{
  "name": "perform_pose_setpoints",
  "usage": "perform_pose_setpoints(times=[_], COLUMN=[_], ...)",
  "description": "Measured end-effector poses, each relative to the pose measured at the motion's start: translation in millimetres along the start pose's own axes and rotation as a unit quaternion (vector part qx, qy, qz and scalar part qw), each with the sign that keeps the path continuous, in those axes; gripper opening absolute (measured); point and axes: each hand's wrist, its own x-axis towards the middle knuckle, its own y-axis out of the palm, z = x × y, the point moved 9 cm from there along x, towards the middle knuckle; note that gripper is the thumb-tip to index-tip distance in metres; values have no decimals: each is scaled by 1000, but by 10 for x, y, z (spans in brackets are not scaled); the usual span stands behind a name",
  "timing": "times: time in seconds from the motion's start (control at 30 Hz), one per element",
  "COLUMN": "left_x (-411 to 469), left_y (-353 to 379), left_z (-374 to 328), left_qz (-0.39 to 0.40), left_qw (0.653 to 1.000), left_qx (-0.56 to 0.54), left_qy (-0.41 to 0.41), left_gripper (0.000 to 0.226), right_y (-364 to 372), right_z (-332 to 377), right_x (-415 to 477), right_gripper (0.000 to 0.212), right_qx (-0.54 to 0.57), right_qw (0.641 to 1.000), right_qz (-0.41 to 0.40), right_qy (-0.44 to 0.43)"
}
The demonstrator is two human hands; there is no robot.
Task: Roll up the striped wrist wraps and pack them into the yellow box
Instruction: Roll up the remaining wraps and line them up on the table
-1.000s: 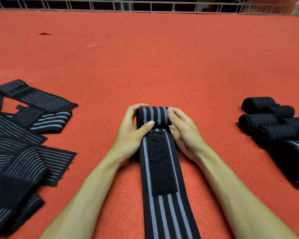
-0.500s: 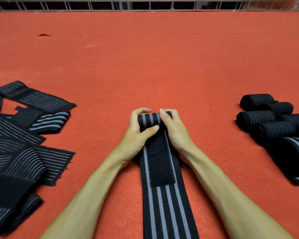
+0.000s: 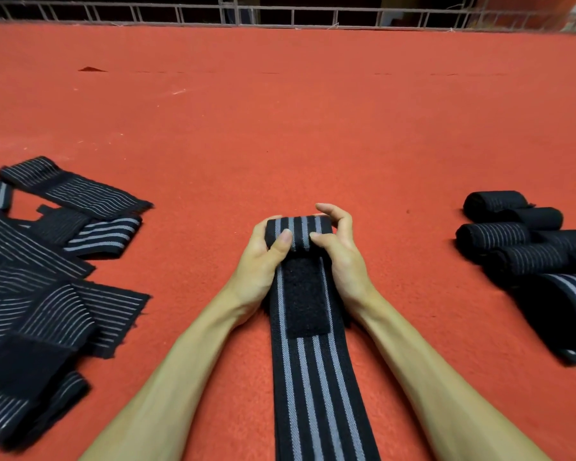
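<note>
Wrist wrap [image 3: 296,232] partly rolled, mid red mat [image 3: 313,134], tail running toward the person. Left hand [image 3: 263,261] and right hand [image 3: 341,254] each grip a roll end, thumbs on top. Soft, light, springy; probably unwinds if slackened. Hold at ends.

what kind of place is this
Probably a hand-packing workspace: a wide red felt-covered surface bounded by a metal railing, with unrolled wraps heaped on the left and rolled wraps gathered on the right.

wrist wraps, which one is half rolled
The centre wrap gripped by left hand and right hand: far end rolled, tail flat. Left pile lies flat; right group is rolled.
</note>
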Motion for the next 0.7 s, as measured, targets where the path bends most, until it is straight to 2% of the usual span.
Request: perform_pose_setpoints(times=[0.07, 0.2, 0.37, 0.5, 0.6, 0.7], left_x=[5, 13, -5, -43, -30, -10], left_y=[-22, -11, -32, 34, 82, 130], left_z=[-20, -163, -327, -318, -275, -146], left_qz=[-3, 10, -1, 10, 35, 53], left_qw=[1000, 996, 986, 988, 990, 994], left_qx=[4, 27, 57, 54, 53, 53], left_qy=[19, 87, 156, 142, 127, 74], left_gripper=[49, 52, 46, 49, 50, 65], right_y=[-5, -59, -97, -148, -180, -165], right_z=[-45, -91, -110, -113, -121, -61], right_x=[7, 37, 61, 50, 44, 42], right_gripper=[42, 50, 64, 54, 31, 27], right_qx=[-1, -53, -45, -66, -3, 32], right_qw=[1000, 998, 997, 994, 995, 996], right_qz=[-8, -39, -49, -73, -93, -81], right_qy=[11, 25, 37, 46, 47, 24])
